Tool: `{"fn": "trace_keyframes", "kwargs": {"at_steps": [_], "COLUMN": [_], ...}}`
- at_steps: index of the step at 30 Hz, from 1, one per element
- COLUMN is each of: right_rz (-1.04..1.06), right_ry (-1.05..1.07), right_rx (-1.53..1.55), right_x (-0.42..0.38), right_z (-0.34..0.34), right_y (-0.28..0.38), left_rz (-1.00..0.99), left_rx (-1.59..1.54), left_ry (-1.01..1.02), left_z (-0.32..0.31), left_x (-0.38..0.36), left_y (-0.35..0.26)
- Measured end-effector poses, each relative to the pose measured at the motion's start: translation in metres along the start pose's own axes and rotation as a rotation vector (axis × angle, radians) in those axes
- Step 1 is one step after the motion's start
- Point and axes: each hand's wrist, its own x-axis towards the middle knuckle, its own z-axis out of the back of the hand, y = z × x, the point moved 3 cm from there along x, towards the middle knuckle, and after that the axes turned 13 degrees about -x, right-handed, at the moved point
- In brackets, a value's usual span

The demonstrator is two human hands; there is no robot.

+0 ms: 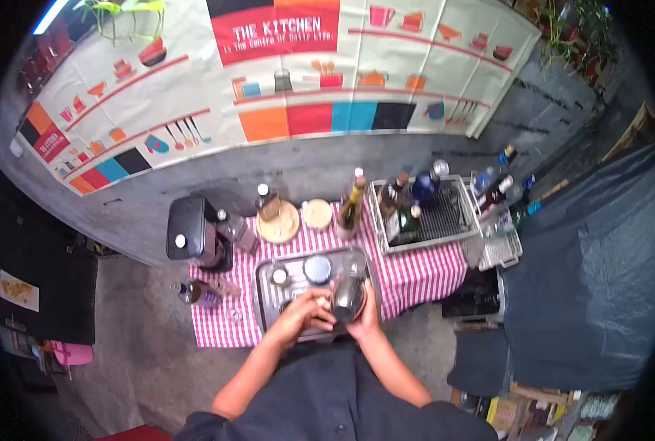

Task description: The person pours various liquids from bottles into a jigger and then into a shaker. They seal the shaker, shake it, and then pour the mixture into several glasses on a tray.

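A dark, shiny vessel (348, 298) is held above the near right part of a grey tray (263, 303). My right hand (368, 312) is wrapped round its right side. On its left side, my left hand (307, 317) has curled fingers close to the vessel; whether they grip something small is too unclear to tell. A clear glass (354, 261) stands on the tray just beyond the vessel. To the left of it on the tray are a round pale-topped container (318, 269) and a small jar (280, 277).
A red checked cloth (423, 275) covers the table. A black machine (189, 231) and bottles (199, 294) stand left. Behind are wooden boards (317, 214) and a tall bottle (351, 209). A metal-rimmed basket (430, 245) with bottles sits right.
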Motion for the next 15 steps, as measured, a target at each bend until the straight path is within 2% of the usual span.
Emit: {"fn": "trace_keyframes", "kwargs": {"at_steps": [1,2,4,6,7,8,10,11,12,15], "right_rz": [-0.017,0.018,0.085,0.290,0.379,0.514,0.653,0.713,0.901,1.112], "right_ry": [-0.044,0.003,-0.006,-0.067,0.008,0.053,0.161,0.255,0.359,0.617], "right_rx": [0.021,-0.072,-0.174,-0.431,-0.535,-0.780,-1.106,-1.253,-1.443,-1.404], "right_x": [0.001,0.005,0.015,0.004,0.006,0.009,-0.006,-0.003,-0.009,-0.012], "right_z": [-0.001,0.005,0.005,-0.022,-0.025,-0.026,-0.052,-0.051,-0.061,-0.091], "right_y": [0.002,0.004,0.010,0.032,0.034,0.037,0.043,0.036,0.036,0.021], "left_rz": [0.011,0.032,-0.005,-0.043,-0.020,-0.032,-0.009,-0.115,-0.121,-0.125], "left_rx": [0.006,0.003,-0.045,-0.127,-0.157,-0.163,-0.392,-0.437,-0.444,-0.481], "left_ry": [-0.059,-0.128,-0.136,-0.203,-0.252,-0.258,-0.277,-0.173,-0.163,-0.444], "left_z": [-0.001,-0.002,-0.002,0.004,0.005,0.018,0.040,0.035,0.017,0.032], "left_x": [0.004,0.006,0.006,0.008,0.009,0.012,0.017,0.021,0.013,0.006], "left_y": [0.004,0.006,0.010,0.013,0.013,0.018,0.031,0.030,0.015,0.018]}}
